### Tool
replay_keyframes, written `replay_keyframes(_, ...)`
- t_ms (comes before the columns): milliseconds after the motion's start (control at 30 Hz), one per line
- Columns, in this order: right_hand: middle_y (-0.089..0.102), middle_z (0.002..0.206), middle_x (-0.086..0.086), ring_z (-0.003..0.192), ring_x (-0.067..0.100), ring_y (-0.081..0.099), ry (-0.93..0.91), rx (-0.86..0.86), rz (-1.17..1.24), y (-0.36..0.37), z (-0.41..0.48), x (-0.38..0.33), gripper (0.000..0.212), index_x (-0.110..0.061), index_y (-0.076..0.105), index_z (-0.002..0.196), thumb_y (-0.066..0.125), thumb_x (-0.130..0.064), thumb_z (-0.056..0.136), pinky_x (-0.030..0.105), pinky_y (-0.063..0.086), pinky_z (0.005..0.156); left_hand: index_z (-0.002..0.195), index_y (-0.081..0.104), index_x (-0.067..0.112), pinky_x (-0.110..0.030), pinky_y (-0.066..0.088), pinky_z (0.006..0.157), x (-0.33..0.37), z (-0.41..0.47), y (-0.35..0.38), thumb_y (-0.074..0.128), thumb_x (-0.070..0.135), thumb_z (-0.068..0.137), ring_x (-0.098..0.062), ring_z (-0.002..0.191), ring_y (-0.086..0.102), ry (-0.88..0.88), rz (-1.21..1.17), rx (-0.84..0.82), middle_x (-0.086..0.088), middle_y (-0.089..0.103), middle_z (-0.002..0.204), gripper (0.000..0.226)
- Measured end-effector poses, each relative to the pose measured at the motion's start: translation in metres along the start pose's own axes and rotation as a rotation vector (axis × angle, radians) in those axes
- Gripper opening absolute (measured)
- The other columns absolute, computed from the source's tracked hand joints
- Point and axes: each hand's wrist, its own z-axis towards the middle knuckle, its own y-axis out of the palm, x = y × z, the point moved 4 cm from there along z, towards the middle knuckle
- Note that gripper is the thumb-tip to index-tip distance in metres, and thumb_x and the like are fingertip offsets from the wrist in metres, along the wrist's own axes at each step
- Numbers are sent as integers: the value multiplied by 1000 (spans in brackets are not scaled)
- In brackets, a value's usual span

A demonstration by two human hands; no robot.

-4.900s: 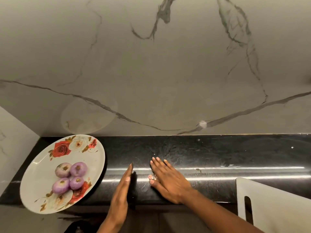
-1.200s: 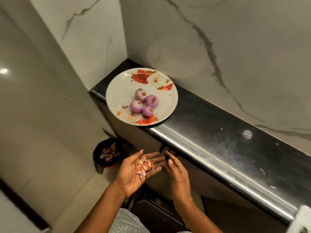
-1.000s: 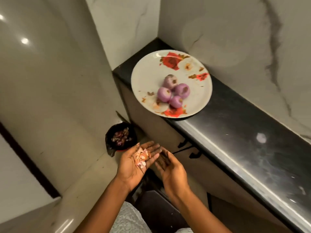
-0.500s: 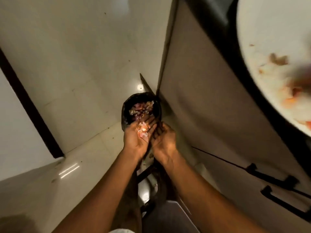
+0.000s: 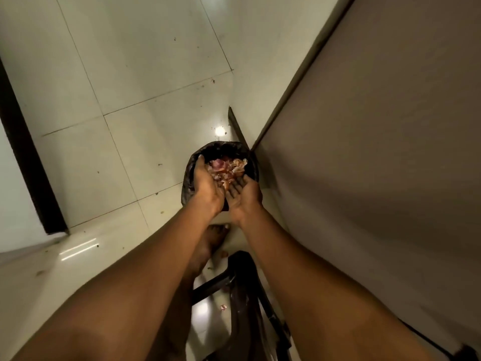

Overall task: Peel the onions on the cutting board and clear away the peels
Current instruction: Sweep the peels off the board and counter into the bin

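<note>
Over the bin (image 5: 190, 175), the left hand (image 5: 207, 187), at 9 o'clock of the peels (image 5: 226, 170), is tipped edgewise, fingers together, to shed them; the right hand (image 5: 244, 198), at 5 o'clock, palm-up with fingers straight, probably catches strays.

I'm looking down at glossy pale floor tiles (image 5: 125, 74), a light spot (image 5: 220, 130) glaring near the beige cabinet panel (image 5: 377, 131) filling the right; dark strip (image 5: 26, 152) running along the left.
</note>
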Motion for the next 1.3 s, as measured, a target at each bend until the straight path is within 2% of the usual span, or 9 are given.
replay_keyframes(100,60,138,11,112,20,63,-14,8,-37,1,-20,-5,42,-6,55,147,44,-27,112,34,48,101,139,63,5,-47,47,117,11,-15,4,33,61,106,-35,125,68,-1,39,-35,-19,73,129,72)
replay_keyframes(167,63,134,9,103,16,65,-37,26,-56,1,-36,-8,41,-6,57,146,46,-25,112,33,50,101,138,64,8,-46,46,117,16,-32,8,29,60,107,-32,125,68,16,121,-58,-16,74,128,71)
replay_keyframes(267,65,141,11,113,15,66,-107,-3,-103,2,-78,-19,41,-8,57,147,50,-27,111,33,50,111,134,67,13,-44,47,115,23,-71,15,28,58,109,-27,122,70,48,215,-92,-10,77,124,64)
replay_keyframes(367,63,145,8,127,17,63,-161,-72,-113,3,-143,-26,42,-9,55,149,46,-28,113,34,46,116,152,53,21,-46,35,125,31,-126,17,34,73,99,-20,136,60,97,325,-119,-2,66,144,76)
replay_keyframes(433,64,145,7,131,18,62,-179,-120,-125,-1,-201,-28,37,-13,59,144,44,-26,113,36,45,118,155,50,22,-46,32,126,31,-177,19,41,76,96,-19,140,55,121,403,-142,0,61,151,80)
replay_keyframes(567,75,129,7,126,20,68,-219,-179,-195,-27,-324,-33,32,-11,69,131,44,-20,113,36,50,113,136,67,16,-45,41,120,27,-294,28,41,46,110,-21,129,65,100,553,-238,-4,73,133,48)
replay_keyframes(833,76,128,8,126,23,69,-470,-316,-251,-99,-530,-90,34,-8,73,129,45,-18,111,38,49,112,134,68,10,-43,48,110,17,-483,77,37,36,112,-24,126,68,154,658,-544,-11,74,129,46)
replay_keyframes(1133,74,129,17,129,32,67,-738,-129,-96,-221,-664,-118,34,-1,71,129,49,-16,109,49,46,117,129,70,6,-50,51,107,-59,-622,131,42,24,111,-30,123,70,188,912,-840,-15,75,126,38)
replay_keyframes(1300,78,123,11,120,26,73,-907,23,21,-296,-723,-113,29,-5,73,123,50,-16,108,48,49,112,123,74,8,-49,55,103,-124,-677,141,48,18,108,-34,121,69,132,1117,-1016,-13,76,123,32)
